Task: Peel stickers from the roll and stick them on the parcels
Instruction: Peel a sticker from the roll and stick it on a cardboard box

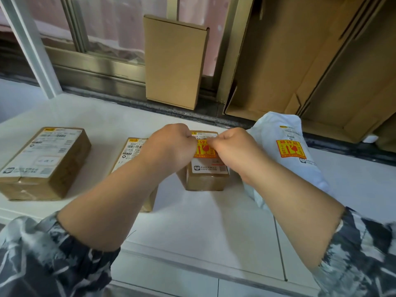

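Head view: our left hand (169,144) and right hand (231,146), fingers curled, pinch a yellow sticker (204,150) over the small brown parcel (205,176). White bag (287,151) is labelled; two left parcels (45,163) look unlabelled. Roll unseen; sticker contact unclear.
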The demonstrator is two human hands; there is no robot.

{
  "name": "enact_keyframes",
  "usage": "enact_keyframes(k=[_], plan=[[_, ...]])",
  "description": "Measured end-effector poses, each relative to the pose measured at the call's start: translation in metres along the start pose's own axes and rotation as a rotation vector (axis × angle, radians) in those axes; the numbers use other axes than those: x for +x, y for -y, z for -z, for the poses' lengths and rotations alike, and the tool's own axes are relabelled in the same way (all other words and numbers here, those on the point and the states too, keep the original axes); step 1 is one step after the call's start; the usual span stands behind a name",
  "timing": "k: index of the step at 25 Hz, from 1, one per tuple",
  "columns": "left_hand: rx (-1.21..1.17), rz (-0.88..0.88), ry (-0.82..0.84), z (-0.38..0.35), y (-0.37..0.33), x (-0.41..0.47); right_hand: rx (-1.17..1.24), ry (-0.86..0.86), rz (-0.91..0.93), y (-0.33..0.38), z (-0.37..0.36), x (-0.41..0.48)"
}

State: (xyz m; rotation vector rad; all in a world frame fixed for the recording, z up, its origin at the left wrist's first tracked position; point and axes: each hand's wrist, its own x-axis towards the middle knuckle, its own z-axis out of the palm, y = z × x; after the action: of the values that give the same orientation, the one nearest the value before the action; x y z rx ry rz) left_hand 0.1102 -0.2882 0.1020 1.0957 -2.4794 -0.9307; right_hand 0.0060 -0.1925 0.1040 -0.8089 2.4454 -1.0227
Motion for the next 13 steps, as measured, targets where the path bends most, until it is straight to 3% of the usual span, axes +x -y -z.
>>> enact_keyframes(k=[13], plan=[[0.224,-0.123,0.013,-0.010,0.013,0.009,-0.273,-0.081,0.173,-0.020,-0.011,0.011]])
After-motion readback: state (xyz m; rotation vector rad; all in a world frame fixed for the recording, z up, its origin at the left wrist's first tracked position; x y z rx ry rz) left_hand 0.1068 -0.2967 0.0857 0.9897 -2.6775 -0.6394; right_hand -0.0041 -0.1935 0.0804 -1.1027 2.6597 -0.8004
